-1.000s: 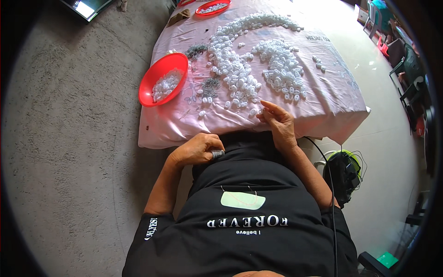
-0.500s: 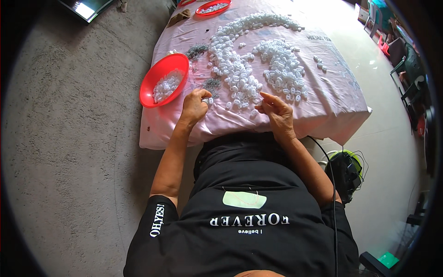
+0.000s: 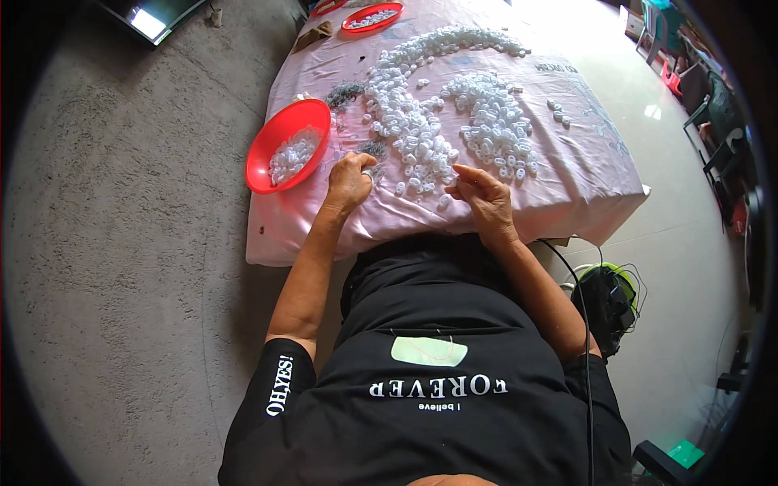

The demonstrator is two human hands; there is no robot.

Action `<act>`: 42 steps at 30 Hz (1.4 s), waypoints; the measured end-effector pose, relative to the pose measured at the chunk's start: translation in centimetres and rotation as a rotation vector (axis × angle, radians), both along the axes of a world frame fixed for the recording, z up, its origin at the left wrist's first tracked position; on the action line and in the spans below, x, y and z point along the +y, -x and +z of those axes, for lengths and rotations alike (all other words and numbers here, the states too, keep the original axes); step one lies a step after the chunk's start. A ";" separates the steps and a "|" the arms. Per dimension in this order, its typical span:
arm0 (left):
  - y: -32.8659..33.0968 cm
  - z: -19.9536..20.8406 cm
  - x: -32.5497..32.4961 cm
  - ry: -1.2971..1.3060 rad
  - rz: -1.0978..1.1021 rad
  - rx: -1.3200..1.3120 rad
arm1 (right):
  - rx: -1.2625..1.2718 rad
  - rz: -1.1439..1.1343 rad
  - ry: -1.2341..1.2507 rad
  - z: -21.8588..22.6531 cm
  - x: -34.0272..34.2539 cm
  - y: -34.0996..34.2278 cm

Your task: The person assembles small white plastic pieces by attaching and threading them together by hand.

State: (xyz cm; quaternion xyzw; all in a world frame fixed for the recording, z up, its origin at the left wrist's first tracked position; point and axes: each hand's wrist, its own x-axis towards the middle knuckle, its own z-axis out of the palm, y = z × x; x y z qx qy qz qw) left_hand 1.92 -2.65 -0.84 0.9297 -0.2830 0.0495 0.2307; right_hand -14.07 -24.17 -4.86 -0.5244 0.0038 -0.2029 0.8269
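Observation:
My left hand (image 3: 349, 183) is closed just above the cloth, its fingertips at a small heap of thin grey metal pieces (image 3: 374, 149). Something small and pale shows by its fingers, too little to name. To the right, my right hand (image 3: 485, 200) has its thumb and forefinger pinched together; what lies between them, if anything, is hidden. Its fingertips are beside the near end of a long pile of small white oval plastic pieces (image 3: 413, 134). One loose white piece (image 3: 444, 202) lies on the cloth between the hands.
A tilted red bowl (image 3: 258, 155) of white pieces stands left of my left hand. A second white pile (image 3: 496, 130) lies to the right, and another grey heap (image 3: 344, 95) farther back. A red dish (image 3: 373, 18) sits at the far end of the pink tablecloth (image 3: 583, 170). A black cable (image 3: 585, 348) hangs at my right.
My left hand has shifted slightly right and turned, covering more of the near grey heap; the white pieces at its fingers no longer show clearly. My right hand has barely moved.

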 end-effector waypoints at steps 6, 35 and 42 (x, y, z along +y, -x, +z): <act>0.0 0.2 -0.4 -0.055 -0.033 -0.010 | 0.031 0.040 -0.007 0.3 -0.4 0.1; 1.5 1.6 -1.3 -0.127 -0.048 0.113 | 0.046 0.068 0.000 0.6 -0.8 0.0; 1.6 1.6 -2.3 -0.236 -0.028 0.092 | 0.047 0.073 -0.007 0.9 -0.6 0.4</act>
